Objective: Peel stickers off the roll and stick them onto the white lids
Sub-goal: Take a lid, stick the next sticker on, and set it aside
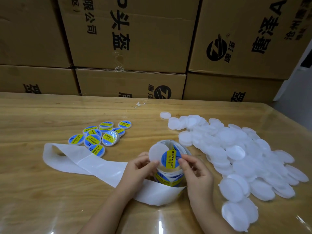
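Note:
My left hand (141,168) holds a white lid (157,152) by its lower edge, tilted up above the sticker roll (168,179). My right hand (195,173) pinches a round blue and yellow sticker (169,159) by its right edge. The sticker overlaps the lid's lower right side. The roll stands on the table between my hands. Its empty white backing strip (81,159) trails away to the left.
Several lids with stickers on them (99,136) lie in a cluster at the left. A large heap of plain white lids (239,154) covers the right side of the wooden table (42,119). Stacked cardboard boxes (128,39) stand behind the table's far edge.

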`<state>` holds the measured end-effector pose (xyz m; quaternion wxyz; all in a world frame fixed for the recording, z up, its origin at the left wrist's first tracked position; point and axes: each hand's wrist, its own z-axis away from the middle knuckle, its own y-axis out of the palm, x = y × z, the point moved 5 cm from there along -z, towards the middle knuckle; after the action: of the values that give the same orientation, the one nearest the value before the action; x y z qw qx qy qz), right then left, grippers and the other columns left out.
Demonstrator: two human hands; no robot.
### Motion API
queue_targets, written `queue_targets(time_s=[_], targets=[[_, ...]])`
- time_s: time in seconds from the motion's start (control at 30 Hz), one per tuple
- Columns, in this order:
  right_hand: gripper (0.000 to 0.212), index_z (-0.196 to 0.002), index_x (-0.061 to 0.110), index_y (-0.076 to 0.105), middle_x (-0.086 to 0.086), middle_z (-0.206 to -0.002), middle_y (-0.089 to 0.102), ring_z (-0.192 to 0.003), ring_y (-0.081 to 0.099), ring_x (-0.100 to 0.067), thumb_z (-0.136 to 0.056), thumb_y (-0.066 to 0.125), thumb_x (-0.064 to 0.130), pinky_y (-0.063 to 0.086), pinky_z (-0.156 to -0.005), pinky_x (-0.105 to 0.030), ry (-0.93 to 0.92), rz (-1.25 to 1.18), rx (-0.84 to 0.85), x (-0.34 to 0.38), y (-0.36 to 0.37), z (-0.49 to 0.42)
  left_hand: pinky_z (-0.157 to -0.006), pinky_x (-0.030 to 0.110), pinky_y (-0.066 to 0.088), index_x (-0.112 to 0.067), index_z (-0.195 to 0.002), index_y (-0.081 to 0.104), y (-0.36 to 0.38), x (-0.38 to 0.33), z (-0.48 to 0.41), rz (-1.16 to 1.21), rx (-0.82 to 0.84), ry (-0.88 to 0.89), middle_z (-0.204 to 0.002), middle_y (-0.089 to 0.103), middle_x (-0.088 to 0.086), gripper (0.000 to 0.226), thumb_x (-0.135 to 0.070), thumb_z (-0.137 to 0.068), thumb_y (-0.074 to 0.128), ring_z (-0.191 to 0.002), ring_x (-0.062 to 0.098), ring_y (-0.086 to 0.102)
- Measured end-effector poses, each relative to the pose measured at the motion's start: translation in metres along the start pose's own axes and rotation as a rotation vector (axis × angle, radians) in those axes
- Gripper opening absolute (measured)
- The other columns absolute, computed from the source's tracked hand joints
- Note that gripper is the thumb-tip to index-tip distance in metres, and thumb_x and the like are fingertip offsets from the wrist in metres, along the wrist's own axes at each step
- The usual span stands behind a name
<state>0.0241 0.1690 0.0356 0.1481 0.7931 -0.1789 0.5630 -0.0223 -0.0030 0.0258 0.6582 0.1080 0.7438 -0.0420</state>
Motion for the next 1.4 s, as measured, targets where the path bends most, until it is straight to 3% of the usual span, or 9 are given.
queue_targets(time_s=[0.13,0.3,0.5,0.8,0.97,1.4], targets=[[0.021,-0.081,0.038,0.072,-0.009,-0.092,0.067,-0.083,0.064,-0.012,-0.081,0.071,0.016,0.051,-0.072,-0.020,0.016,-0.005,0.001,-0.002,-0.001,-0.001,-0.057,0.019,0.050,-0.003,-0.085,0.070,0.008,0.001,0.003,0.015,0.077,-0.064,-0.068,0.070,0.007,0.026,-0.027,-0.074,0.067,-0.057,0.010,0.062],[0.018,-0.083,0.037,0.072,-0.007,-0.095,0.068,-0.088,0.065,-0.012,-0.082,0.071,0.018,0.052,-0.074,-0.021,0.051,-0.007,-0.003,-0.008,-0.002,-0.004,-0.056,0.021,0.052,-0.001,-0.100,0.065,0.011,0.002,0.003,0.086,0.110,-0.093,-0.076,0.073,0.012,0.032,-0.019,-0.074,0.067,-0.066,0.019,0.070],[0.021,-0.084,0.041,0.071,-0.007,-0.091,0.067,-0.081,0.062,-0.007,-0.081,0.072,0.020,0.046,-0.069,-0.011,0.016,0.075,-0.012,-0.008,-0.003,-0.005,-0.057,0.022,0.054,-0.005,-0.094,0.067,0.010,0.005,0.002,0.119,0.102,-0.126,-0.078,0.073,0.016,0.034,-0.027,-0.068,0.070,-0.070,0.023,0.072],[0.026,-0.082,0.046,0.069,-0.006,-0.088,0.065,-0.080,0.058,-0.014,-0.082,0.072,0.020,0.047,-0.071,-0.023,0.006,0.129,0.025,-0.008,-0.002,-0.005,-0.057,0.022,0.054,-0.002,-0.089,0.066,0.012,0.004,0.002,0.075,0.100,-0.113,-0.077,0.073,0.014,0.029,-0.023,-0.069,0.068,-0.069,0.024,0.072],[0.032,-0.081,0.051,0.068,-0.002,-0.083,0.060,-0.086,0.056,-0.024,-0.081,0.073,0.019,0.050,-0.080,-0.039,-0.005,0.179,0.047,-0.007,0.002,-0.003,-0.056,0.021,0.053,-0.005,-0.088,0.067,0.012,0.003,0.003,0.072,0.109,-0.097,-0.077,0.074,0.013,0.027,-0.024,-0.069,0.069,-0.068,0.024,0.072],[0.031,-0.084,0.052,0.065,0.002,-0.080,0.057,-0.079,0.056,-0.017,-0.080,0.073,0.022,0.047,-0.085,-0.049,-0.078,0.279,0.044,0.003,0.004,-0.001,-0.058,0.023,0.055,-0.014,-0.082,0.072,0.012,0.005,0.002,0.079,0.110,-0.086,-0.075,0.073,0.013,0.019,-0.026,-0.068,0.073,-0.068,0.025,0.072]])
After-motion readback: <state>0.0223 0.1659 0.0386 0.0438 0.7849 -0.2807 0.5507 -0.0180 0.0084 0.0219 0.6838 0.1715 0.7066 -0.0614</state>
